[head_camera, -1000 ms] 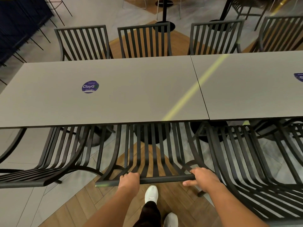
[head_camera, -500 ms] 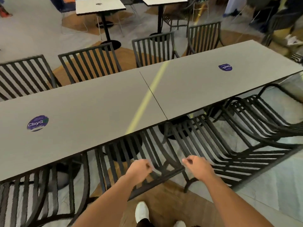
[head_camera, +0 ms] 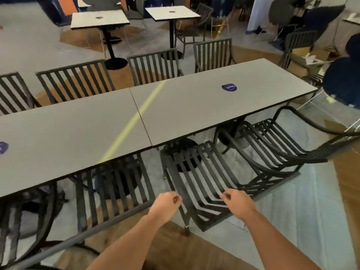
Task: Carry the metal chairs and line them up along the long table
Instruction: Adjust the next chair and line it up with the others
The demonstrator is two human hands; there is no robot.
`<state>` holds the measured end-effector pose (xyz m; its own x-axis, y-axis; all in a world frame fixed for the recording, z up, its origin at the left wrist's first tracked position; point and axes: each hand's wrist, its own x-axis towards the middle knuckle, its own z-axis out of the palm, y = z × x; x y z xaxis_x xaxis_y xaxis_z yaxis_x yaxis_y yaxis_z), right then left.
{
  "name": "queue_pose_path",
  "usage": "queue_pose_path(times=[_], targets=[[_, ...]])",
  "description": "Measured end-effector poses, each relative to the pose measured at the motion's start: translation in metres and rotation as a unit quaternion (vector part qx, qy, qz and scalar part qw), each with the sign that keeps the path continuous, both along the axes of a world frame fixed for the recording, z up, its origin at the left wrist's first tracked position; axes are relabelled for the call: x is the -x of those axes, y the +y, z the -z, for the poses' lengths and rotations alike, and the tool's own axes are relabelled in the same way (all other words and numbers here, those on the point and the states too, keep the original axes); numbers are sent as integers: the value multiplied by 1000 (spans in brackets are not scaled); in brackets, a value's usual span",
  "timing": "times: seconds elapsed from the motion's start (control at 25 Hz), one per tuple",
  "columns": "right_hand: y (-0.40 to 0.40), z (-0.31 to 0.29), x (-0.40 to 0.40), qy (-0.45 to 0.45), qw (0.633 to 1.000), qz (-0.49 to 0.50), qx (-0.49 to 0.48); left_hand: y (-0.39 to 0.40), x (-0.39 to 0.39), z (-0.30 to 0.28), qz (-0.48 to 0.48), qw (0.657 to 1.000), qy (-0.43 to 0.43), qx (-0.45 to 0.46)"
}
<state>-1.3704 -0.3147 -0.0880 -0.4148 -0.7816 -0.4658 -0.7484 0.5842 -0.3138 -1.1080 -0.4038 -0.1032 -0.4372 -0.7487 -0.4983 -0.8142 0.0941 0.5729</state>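
Slatted chair backs (head_camera: 204,182) crowd the long table's (head_camera: 194,114) near edge; open floor (head_camera: 302,221) rightward.

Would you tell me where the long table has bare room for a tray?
The long table is bare either side of the purple sticker, and left of the seam. Below its near edge, slatted chairs crowd together.
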Motion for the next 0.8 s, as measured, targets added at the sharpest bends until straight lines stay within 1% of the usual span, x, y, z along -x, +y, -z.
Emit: queue_pose_path(times=[0.16, 0.28, 0.4, 0.64, 0.8], targets=[[27, -5, 72, -11, 999, -41, -12, 40, 66, 5, -36, 999, -14, 6], [38, -9, 118, -5, 999, -45, -11, 60, 105, 3, -29, 999, -40, 13], [39, -6, 146, -5, 999, -41, -14, 62, 131, 5, -22, 999, -44, 14], [40, 3, 174, 27, 998, -46, -21, 54, 181, 16, 57, 998, -36, -17], [31, 6, 194, 7, 999, -39, -28, 40, 200, 19, 94, 994, -41, -28]])
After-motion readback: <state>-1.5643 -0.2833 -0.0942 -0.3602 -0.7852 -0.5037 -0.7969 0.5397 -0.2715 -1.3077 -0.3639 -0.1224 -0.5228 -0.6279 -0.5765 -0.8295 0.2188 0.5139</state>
